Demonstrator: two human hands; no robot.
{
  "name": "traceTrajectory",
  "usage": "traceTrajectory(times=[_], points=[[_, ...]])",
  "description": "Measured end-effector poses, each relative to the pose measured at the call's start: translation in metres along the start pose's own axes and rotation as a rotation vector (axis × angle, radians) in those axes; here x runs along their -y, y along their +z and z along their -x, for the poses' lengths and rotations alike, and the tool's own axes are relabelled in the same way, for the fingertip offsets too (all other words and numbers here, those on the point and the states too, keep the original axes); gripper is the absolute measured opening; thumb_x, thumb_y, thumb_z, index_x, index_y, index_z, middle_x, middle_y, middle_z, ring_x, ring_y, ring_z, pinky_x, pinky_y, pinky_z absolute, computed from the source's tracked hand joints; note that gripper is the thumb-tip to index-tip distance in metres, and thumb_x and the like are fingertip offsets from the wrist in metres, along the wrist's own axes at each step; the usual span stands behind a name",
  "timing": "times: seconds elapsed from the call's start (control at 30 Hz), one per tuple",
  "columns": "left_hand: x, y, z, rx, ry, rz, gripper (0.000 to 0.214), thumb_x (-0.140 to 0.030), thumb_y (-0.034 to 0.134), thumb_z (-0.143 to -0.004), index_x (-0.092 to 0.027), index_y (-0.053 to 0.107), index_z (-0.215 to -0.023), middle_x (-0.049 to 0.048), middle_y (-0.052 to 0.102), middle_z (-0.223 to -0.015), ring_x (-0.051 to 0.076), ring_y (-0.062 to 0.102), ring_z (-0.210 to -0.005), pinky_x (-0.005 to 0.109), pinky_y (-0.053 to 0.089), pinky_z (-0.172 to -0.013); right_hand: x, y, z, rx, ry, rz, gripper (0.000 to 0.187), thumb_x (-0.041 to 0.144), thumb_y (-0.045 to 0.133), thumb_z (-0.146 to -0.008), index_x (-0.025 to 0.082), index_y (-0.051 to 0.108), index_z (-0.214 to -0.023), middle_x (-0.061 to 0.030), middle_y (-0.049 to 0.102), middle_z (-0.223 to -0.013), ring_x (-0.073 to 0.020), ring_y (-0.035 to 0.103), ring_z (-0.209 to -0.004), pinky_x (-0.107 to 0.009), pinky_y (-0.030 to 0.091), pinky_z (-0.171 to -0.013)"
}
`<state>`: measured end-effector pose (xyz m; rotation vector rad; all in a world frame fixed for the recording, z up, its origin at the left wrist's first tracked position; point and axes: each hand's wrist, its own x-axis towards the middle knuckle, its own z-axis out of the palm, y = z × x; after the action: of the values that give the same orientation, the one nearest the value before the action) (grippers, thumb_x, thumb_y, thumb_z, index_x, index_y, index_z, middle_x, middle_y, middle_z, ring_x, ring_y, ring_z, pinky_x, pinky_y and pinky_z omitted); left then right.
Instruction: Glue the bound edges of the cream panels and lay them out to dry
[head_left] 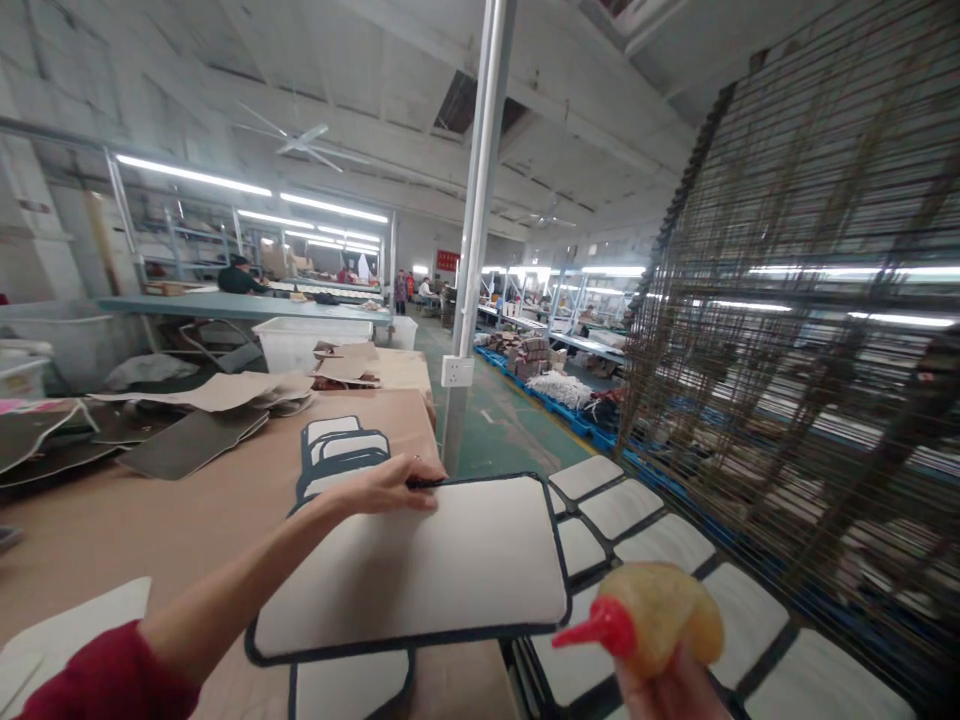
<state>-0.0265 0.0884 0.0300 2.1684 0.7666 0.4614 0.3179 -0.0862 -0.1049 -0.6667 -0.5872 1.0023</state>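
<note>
My left hand [396,484] grips the far edge of a large white panel [450,570] with a dark border and rounded corners. The panel is held above the table's right edge, tilted a little. In my right hand [679,690], at the lower right, is a yellowish squeeze bottle [667,610] with a red nozzle pointing left; my fingers are partly cut off by the frame's bottom edge. Under and behind the panel lie similar dark-edged pieces [345,445] on the brown-covered table [202,510].
Several white panels [664,545] lie in rows on the right, beside a tall wire rack [750,300]. A metal post [474,220] with a socket box [457,371] stands at the table's far end. Grey-brown sheets [199,440] pile up left. A person [240,277] works farther back.
</note>
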Motion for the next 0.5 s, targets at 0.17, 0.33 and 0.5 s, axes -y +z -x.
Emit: traceTrajectory(times=[0.17,0.33,0.5], points=[[-0.016,-0.005,0.020,0.177,-0.069,0.012,0.044,-0.053,0.076,-0.083,-0.012,0.078,-0.096,-0.0020,0.052,-0.070,0.013,0.040,-0.067,0.023,0.028,-0.059,0.076,0.044,-0.039,-0.264,-0.255,0.077,0.066,0.050,0.101,-0.048,0.034,0.080,-0.109,-0.0016,0.078,-0.121,-0.0268,0.069,-0.121,-0.038,0.059,-0.102],[-0.028,-0.011,0.030,0.280,-0.043,0.101,0.044,-0.054,0.076,-0.083,-0.011,0.078,-0.095,0.0001,0.055,-0.072,0.014,0.042,-0.067,0.023,0.029,-0.058,0.098,0.075,-0.043,-0.181,-0.351,0.279,0.080,0.053,0.102,-0.036,0.036,0.079,-0.110,-0.0057,0.078,-0.117,-0.0362,0.068,-0.115,-0.065,0.039,-0.117],[-0.037,-0.013,0.037,0.280,-0.030,0.156,0.043,-0.052,0.079,-0.082,-0.013,0.080,-0.099,0.0018,0.064,-0.076,0.017,0.052,-0.071,0.023,0.039,-0.063,0.103,0.069,-0.043,-0.055,-0.342,0.338,0.070,0.047,0.102,-0.044,0.032,0.079,-0.109,-0.0069,0.080,-0.098,-0.0233,0.073,-0.079,-0.038,0.062,-0.079]])
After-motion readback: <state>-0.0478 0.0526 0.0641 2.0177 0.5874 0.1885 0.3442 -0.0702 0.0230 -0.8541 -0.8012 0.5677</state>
